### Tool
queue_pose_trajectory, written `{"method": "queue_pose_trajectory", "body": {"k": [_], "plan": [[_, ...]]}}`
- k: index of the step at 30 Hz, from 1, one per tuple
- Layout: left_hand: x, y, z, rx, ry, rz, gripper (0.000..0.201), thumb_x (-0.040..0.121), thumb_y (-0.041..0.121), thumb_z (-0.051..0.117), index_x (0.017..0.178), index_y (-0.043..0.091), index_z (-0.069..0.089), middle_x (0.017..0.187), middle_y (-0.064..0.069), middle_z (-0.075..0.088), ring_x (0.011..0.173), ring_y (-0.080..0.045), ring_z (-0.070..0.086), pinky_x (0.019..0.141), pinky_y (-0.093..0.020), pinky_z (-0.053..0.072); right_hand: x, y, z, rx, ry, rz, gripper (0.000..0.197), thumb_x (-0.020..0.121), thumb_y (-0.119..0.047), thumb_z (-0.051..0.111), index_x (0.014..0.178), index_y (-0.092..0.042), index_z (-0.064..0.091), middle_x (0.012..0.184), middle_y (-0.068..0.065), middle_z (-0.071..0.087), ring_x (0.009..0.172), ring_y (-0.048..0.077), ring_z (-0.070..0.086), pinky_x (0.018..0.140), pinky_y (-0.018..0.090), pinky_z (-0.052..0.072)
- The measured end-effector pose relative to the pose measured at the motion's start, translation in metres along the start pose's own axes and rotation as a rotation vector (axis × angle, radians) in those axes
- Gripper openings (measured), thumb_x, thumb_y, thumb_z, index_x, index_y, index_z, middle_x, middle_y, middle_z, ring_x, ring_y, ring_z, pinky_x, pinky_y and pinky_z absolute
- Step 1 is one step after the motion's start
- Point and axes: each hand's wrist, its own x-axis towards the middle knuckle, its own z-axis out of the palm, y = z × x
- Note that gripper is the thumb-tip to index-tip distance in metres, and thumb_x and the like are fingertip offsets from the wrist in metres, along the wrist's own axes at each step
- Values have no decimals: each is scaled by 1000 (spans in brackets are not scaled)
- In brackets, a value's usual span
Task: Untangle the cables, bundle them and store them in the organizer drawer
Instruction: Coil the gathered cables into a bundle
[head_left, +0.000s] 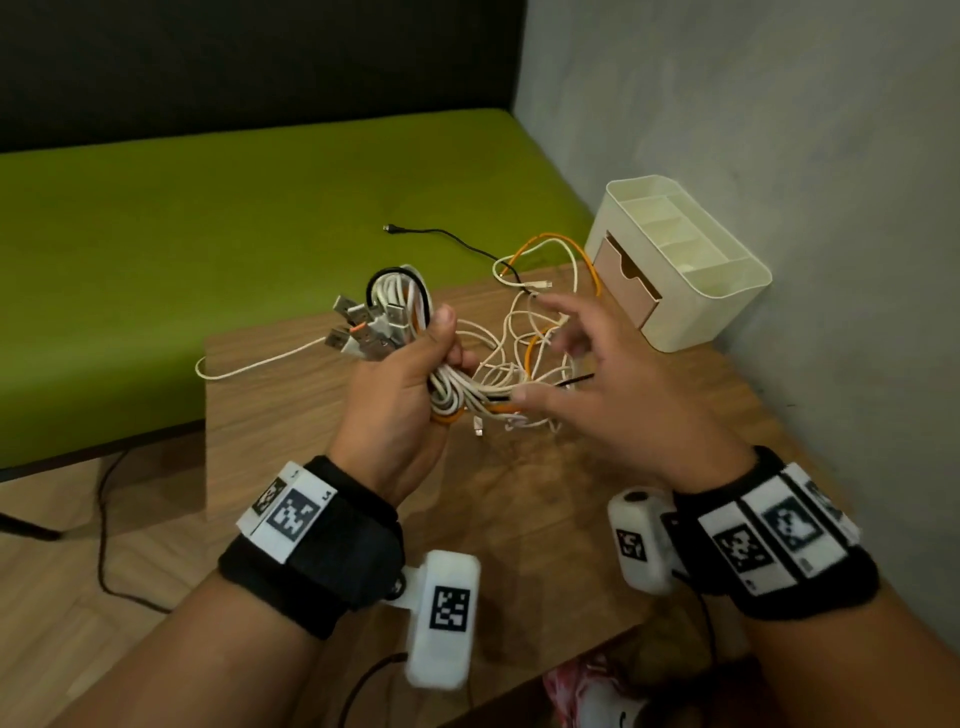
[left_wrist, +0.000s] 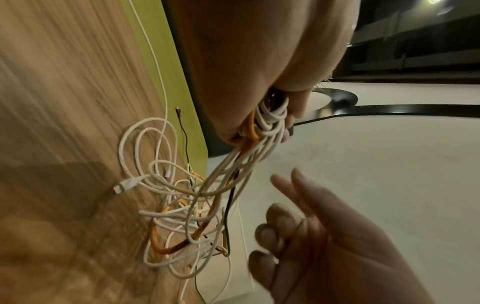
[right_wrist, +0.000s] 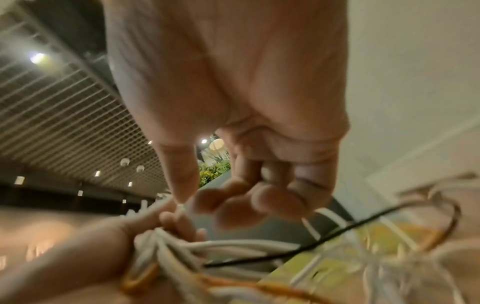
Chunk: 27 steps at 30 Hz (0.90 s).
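My left hand (head_left: 441, 358) grips a gathered bundle of white, orange and black cables (head_left: 395, 301); several USB plugs (head_left: 363, 327) stick out of it at the upper left. From the fist the cables trail down into a loose tangle (head_left: 519, 332) on the wooden table (head_left: 291, 415). My right hand (head_left: 550, 348) hovers blurred over the tangle, fingers spread and loosely bent. In the left wrist view a thin black cable (left_wrist: 228, 205) runs beside its fingers (left_wrist: 280, 218). The cream organizer (head_left: 685, 260) stands at the back right with its drawer (head_left: 623, 280) pulled out.
A green bench (head_left: 208, 234) lies beyond the table's far edge, and a thin black cable end (head_left: 452, 241) rests on it. One white cable (head_left: 249, 364) trails off the table's left edge. A grey wall (head_left: 779, 130) rises right behind the organizer.
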Motion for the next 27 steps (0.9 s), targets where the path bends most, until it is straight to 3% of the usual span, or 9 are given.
{"method": "queue_pose_trajectory", "body": {"k": [3,7,9,12,15,17,21,25,27], "plan": [[-2,1,3,-19,-4,10,13,79,23,65,78,12,57,64,-1,51,65,-11,57,63,-23,53,-6,-15,4,204,-162,120,53,86,-47,68,132,-39,44,75,1,72,73,14,69,80,44,55],[-10,4,7,-99,-87,-45,18,85,26,58,79,12,49,69,-2,47,69,-11,55,71,-27,55,-13,-22,25,465,-425,207,49,92,-30,65,132,-48,42,98,4,75,87,21,74,76,41,59],[-14,4,7,-84,-111,-70,23,88,28,58,73,11,52,71,-3,48,71,-13,54,79,-32,51,-11,-18,31,641,-407,223,44,92,-16,66,127,-39,52,109,7,73,97,21,70,84,36,57],[-18,5,10,-64,-87,-64,27,88,26,56,64,14,56,60,1,51,59,-9,55,69,-25,50,-5,-10,32,886,-359,220,47,79,-6,73,121,-23,61,115,17,70,103,26,64,94,40,48],[-18,8,13,-104,-73,-57,23,88,21,56,66,16,57,58,4,48,54,-6,52,64,-23,50,-1,-8,28,1070,-290,198,59,72,0,66,127,-17,57,104,13,70,99,27,58,86,31,48],[-19,11,14,-105,-69,-54,25,87,18,56,62,16,58,56,3,46,49,-6,50,58,-23,51,1,-8,25,1087,-257,173,63,74,1,65,134,-12,53,105,21,65,98,32,51,78,27,45],[-20,13,14,-58,-39,-33,20,89,10,55,69,12,55,60,-1,45,46,-6,48,54,-22,51,1,-8,21,1045,-207,150,57,85,13,59,137,-8,50,100,17,66,89,21,64,71,21,50],[-19,13,11,-29,-28,-57,37,92,2,51,65,11,74,78,-7,54,49,-6,53,58,-21,51,4,-8,16,1124,-142,145,55,82,17,58,129,-10,53,89,13,68,74,14,66,67,22,53],[-18,12,9,23,-37,-93,25,88,1,54,74,8,74,80,-7,58,50,-6,50,62,-22,49,5,-7,13,1144,-104,149,55,79,18,59,124,-13,54,87,14,69,81,19,66,75,28,55]]}}
